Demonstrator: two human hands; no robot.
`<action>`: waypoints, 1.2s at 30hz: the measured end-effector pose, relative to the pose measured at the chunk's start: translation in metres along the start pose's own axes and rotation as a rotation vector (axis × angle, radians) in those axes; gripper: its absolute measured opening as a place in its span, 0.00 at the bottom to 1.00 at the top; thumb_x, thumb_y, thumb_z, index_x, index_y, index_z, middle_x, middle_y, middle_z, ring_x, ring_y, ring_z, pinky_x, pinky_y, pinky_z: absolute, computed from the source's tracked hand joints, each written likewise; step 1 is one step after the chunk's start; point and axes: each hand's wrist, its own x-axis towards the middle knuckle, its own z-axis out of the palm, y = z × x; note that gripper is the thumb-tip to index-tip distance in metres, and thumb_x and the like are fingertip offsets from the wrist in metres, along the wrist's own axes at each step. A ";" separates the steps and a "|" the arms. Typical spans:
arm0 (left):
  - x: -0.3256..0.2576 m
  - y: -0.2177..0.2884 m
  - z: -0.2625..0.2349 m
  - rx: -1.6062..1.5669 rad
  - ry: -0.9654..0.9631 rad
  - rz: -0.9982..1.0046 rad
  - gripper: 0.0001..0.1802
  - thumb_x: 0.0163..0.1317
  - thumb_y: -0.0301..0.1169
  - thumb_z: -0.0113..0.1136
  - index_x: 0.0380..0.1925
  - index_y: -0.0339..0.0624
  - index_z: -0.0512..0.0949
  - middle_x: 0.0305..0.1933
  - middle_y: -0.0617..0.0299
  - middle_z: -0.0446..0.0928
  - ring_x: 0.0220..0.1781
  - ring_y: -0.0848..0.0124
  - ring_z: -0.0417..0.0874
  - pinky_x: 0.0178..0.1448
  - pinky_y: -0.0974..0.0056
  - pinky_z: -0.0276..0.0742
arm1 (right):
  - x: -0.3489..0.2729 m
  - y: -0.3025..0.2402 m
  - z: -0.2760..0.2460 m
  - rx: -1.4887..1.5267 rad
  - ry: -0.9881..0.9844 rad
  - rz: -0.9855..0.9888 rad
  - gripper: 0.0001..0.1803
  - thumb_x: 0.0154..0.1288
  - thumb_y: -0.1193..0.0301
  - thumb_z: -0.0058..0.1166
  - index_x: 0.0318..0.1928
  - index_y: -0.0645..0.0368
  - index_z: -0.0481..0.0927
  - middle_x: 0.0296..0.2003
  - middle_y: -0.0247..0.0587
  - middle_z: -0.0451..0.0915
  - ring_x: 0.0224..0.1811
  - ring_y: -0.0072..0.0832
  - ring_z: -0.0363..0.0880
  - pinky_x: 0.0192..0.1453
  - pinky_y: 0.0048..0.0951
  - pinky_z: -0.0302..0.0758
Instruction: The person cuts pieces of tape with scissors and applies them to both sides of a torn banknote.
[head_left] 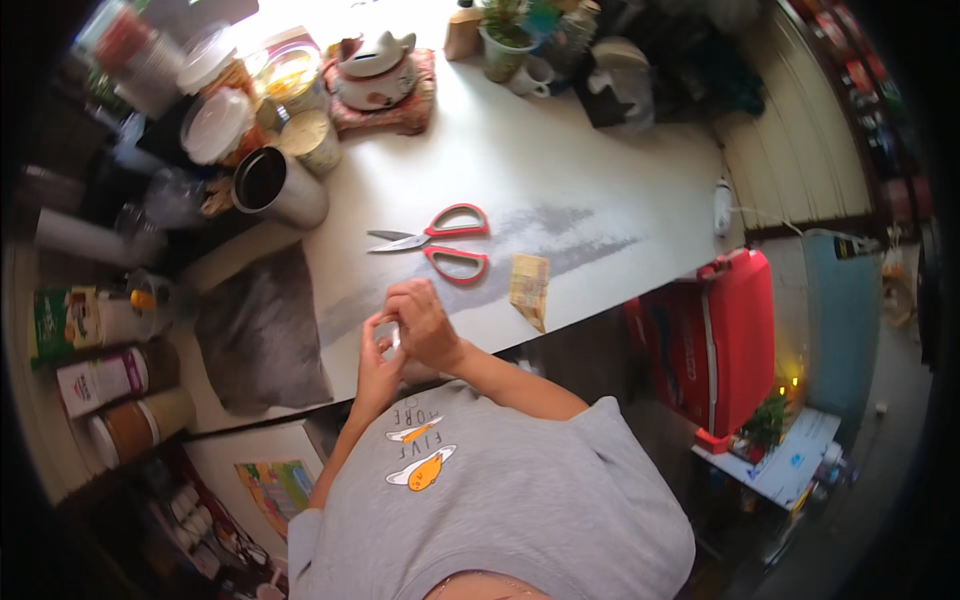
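Both hands are close together at the table's near edge, in front of my chest. My left hand (375, 365) has thumb and fingers closed around a small whitish thing (395, 337), mostly hidden; its kind cannot be made out. Against it rests my right hand (428, 328), fingers bent and pressed together at the top of the same spot. Just beyond lie scissors (425, 238) with red and grey handles, blades slightly apart and pointing left. To the right of my right hand is a creased yellowish patterned piece of paper (529, 285), one corner folded over.
A dark grey cloth (260, 330) lies on the white table (640, 185) at left. Behind it stand a metal cup (300, 200) and several lidded tubs. A lucky-cat ornament (376, 75) sits on a cushion at the back. A red box (715, 345) stands right of the table.
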 end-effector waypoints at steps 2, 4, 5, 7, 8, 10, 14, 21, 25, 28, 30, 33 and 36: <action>0.002 0.004 0.001 0.139 -0.012 0.018 0.28 0.58 0.23 0.57 0.58 0.52 0.61 0.40 0.60 0.69 0.24 0.82 0.71 0.21 0.78 0.67 | 0.003 0.002 -0.002 -0.017 -0.003 0.001 0.14 0.44 0.80 0.57 0.34 0.59 0.69 0.37 0.44 0.71 0.39 0.40 0.70 0.46 0.41 0.67; 0.003 0.012 0.003 0.178 -0.011 0.001 0.25 0.57 0.24 0.60 0.55 0.51 0.66 0.42 0.59 0.66 0.23 0.82 0.71 0.21 0.78 0.68 | 0.007 0.005 -0.004 -0.009 0.005 0.063 0.12 0.45 0.81 0.55 0.32 0.58 0.70 0.35 0.41 0.73 0.38 0.38 0.71 0.45 0.40 0.66; 0.003 0.015 0.005 0.212 0.016 0.035 0.26 0.56 0.24 0.60 0.55 0.51 0.66 0.45 0.60 0.65 0.25 0.82 0.71 0.22 0.77 0.69 | 0.010 0.006 -0.004 -0.006 -0.016 0.103 0.11 0.45 0.81 0.55 0.31 0.58 0.71 0.34 0.39 0.73 0.38 0.37 0.71 0.45 0.39 0.65; 0.005 0.019 0.006 0.279 0.056 0.104 0.26 0.56 0.24 0.59 0.55 0.51 0.67 0.49 0.61 0.63 0.29 0.81 0.72 0.24 0.77 0.72 | 0.019 0.006 -0.005 0.014 -0.058 0.155 0.10 0.46 0.81 0.55 0.30 0.57 0.71 0.33 0.38 0.74 0.37 0.36 0.71 0.46 0.38 0.64; 0.009 0.014 0.002 0.206 0.057 0.111 0.27 0.54 0.23 0.61 0.55 0.46 0.67 0.55 0.60 0.60 0.28 0.82 0.73 0.23 0.77 0.70 | 0.023 0.004 -0.005 0.022 -0.079 0.182 0.10 0.46 0.81 0.55 0.30 0.57 0.71 0.33 0.37 0.74 0.37 0.35 0.71 0.46 0.37 0.64; 0.011 0.014 0.001 0.174 0.054 0.113 0.27 0.54 0.23 0.60 0.55 0.42 0.67 0.55 0.60 0.63 0.28 0.82 0.75 0.23 0.77 0.71 | 0.026 0.001 -0.004 -0.015 -0.096 0.126 0.09 0.46 0.82 0.56 0.29 0.57 0.72 0.32 0.37 0.74 0.35 0.34 0.71 0.44 0.35 0.63; 0.020 0.003 -0.005 0.112 0.025 0.091 0.25 0.55 0.23 0.62 0.54 0.41 0.70 0.55 0.57 0.64 0.26 0.78 0.77 0.23 0.75 0.76 | 0.034 -0.004 -0.002 -0.030 -0.110 0.021 0.09 0.47 0.82 0.56 0.28 0.56 0.71 0.32 0.36 0.74 0.34 0.33 0.71 0.44 0.35 0.63; 0.025 0.007 -0.010 0.114 -0.076 0.015 0.22 0.55 0.22 0.59 0.52 0.31 0.70 0.44 0.57 0.73 0.26 0.74 0.81 0.22 0.72 0.78 | 0.034 -0.005 0.006 -0.053 -0.186 -0.018 0.10 0.45 0.82 0.56 0.28 0.56 0.72 0.33 0.35 0.75 0.36 0.33 0.72 0.46 0.35 0.63; 0.028 0.005 -0.009 0.032 -0.161 -0.028 0.23 0.56 0.22 0.58 0.53 0.34 0.69 0.31 0.62 0.77 0.24 0.76 0.80 0.22 0.72 0.76 | 0.035 0.001 0.008 -0.035 -0.245 0.015 0.10 0.45 0.82 0.56 0.28 0.56 0.73 0.34 0.35 0.75 0.40 0.34 0.71 0.48 0.36 0.63; 0.030 0.005 -0.007 -0.012 -0.187 0.040 0.23 0.57 0.24 0.59 0.54 0.36 0.69 0.29 0.65 0.77 0.22 0.80 0.77 0.22 0.74 0.73 | 0.040 0.015 0.006 0.006 -0.344 0.073 0.09 0.45 0.81 0.58 0.28 0.56 0.75 0.36 0.36 0.74 0.43 0.35 0.70 0.50 0.36 0.64; 0.031 0.007 -0.003 -0.037 -0.180 0.084 0.24 0.57 0.26 0.61 0.54 0.38 0.69 0.29 0.67 0.77 0.21 0.83 0.75 0.21 0.76 0.70 | 0.045 0.024 0.003 0.082 -0.404 0.155 0.08 0.46 0.80 0.60 0.28 0.56 0.77 0.39 0.36 0.74 0.46 0.35 0.69 0.52 0.37 0.64; 0.028 0.011 0.001 -0.091 -0.157 0.079 0.26 0.57 0.27 0.63 0.56 0.39 0.68 0.31 0.69 0.77 0.20 0.87 0.71 0.22 0.78 0.65 | 0.052 0.031 -0.002 0.130 -0.475 0.263 0.07 0.47 0.77 0.63 0.29 0.55 0.80 0.42 0.37 0.72 0.47 0.36 0.67 0.53 0.35 0.65; 0.027 0.014 0.002 -0.099 -0.154 0.065 0.29 0.56 0.26 0.65 0.58 0.39 0.67 0.40 0.67 0.77 0.20 0.88 0.68 0.23 0.79 0.65 | 0.057 0.036 -0.005 0.172 -0.535 0.325 0.06 0.48 0.71 0.66 0.29 0.54 0.83 0.42 0.36 0.71 0.46 0.33 0.67 0.54 0.34 0.65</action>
